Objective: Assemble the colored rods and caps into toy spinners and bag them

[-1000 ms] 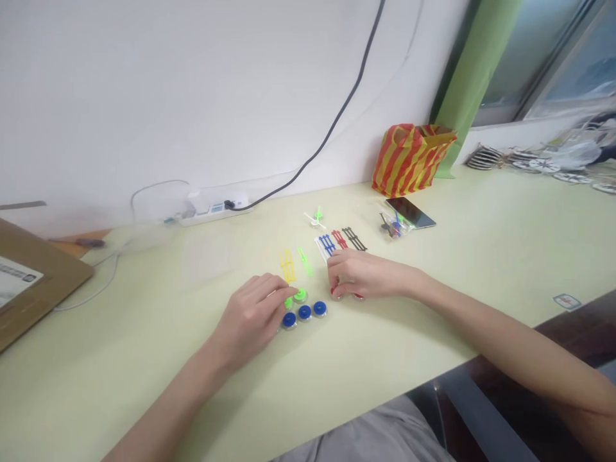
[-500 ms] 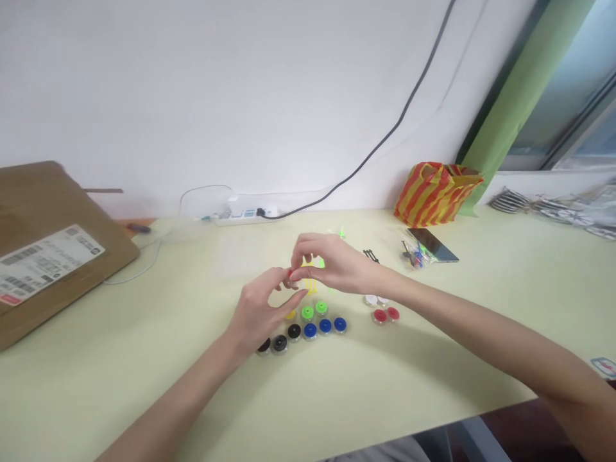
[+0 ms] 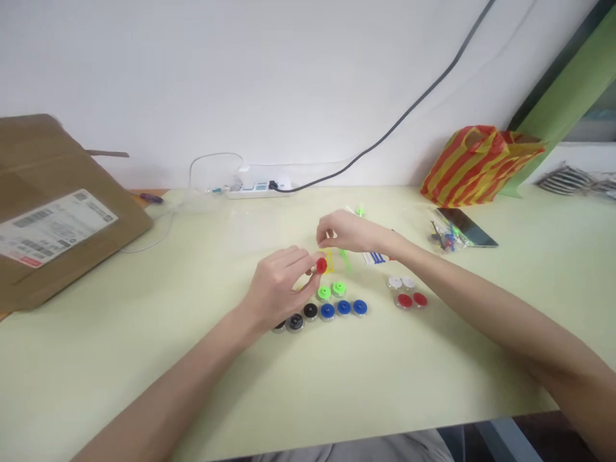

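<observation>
A small round red-topped piece with a clear body is pinched between the thumb and fingers of my left hand. My right hand hovers just beyond it, fingertips pinched together; whether anything is in them I cannot make out. Thin yellow plastic strips and a green strip lie beneath and behind my hands. Below my left hand are green discs, blue discs and black discs, all in clear casings and set out in rows.
Red discs and white discs sit to the right, near blue strips. Further back are a bag of small parts, a dark tablet and a striped bag. A cardboard box stands left; a power strip lies along the wall.
My hands have drawn apart. The red piece now faces me in my left hand, and my right hand has lifted off it. The view has shifted left and down.
</observation>
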The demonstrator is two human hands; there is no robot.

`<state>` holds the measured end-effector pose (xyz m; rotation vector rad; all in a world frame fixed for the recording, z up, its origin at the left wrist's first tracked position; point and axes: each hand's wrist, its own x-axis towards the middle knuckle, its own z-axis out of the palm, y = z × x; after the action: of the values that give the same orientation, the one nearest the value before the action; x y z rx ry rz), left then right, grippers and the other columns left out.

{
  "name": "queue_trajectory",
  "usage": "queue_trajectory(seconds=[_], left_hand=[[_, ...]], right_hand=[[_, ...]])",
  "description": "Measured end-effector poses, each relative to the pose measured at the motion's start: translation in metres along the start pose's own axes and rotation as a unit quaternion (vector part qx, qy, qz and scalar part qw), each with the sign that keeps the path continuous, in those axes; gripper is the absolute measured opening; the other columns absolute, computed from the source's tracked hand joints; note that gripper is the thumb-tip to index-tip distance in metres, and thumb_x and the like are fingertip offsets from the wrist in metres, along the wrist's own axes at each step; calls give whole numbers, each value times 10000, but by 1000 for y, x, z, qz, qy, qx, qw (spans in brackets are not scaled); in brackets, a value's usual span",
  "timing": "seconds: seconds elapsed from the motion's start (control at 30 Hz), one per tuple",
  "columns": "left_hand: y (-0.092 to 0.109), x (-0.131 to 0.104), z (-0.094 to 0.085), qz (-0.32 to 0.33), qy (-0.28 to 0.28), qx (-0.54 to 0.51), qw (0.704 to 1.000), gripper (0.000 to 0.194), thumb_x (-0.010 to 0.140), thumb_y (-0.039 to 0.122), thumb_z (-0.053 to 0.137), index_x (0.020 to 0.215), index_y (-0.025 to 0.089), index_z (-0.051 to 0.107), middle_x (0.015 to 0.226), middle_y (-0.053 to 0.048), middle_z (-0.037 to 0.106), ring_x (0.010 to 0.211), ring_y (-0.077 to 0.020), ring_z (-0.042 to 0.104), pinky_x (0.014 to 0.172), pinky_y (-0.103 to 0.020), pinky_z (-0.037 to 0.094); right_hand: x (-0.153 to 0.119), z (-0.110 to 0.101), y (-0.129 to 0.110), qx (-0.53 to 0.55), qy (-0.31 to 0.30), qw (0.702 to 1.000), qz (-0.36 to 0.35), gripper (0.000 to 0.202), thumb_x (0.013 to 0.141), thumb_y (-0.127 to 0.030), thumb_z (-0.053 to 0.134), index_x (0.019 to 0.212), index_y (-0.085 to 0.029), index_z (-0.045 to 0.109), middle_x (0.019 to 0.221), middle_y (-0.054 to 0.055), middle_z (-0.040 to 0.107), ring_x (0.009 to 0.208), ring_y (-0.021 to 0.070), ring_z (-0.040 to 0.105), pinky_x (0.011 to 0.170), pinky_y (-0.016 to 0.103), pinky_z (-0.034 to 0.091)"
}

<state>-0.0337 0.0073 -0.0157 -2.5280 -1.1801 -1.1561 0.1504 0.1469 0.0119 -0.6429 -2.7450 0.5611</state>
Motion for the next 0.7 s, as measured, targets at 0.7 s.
queue_trajectory(seconds=[0.7], left_hand=[[-4, -1, -2, -20, 0, 20, 1000, 103, 925, 182, 567, 916, 180, 670, 725, -12, 653, 667, -145, 616, 624, -269, 477]], right_hand=[[2, 6, 26, -92, -85, 991, 42, 117, 812, -136, 685, 863, -159, 788, 844, 53, 760, 728, 155, 630, 678, 255, 425]])
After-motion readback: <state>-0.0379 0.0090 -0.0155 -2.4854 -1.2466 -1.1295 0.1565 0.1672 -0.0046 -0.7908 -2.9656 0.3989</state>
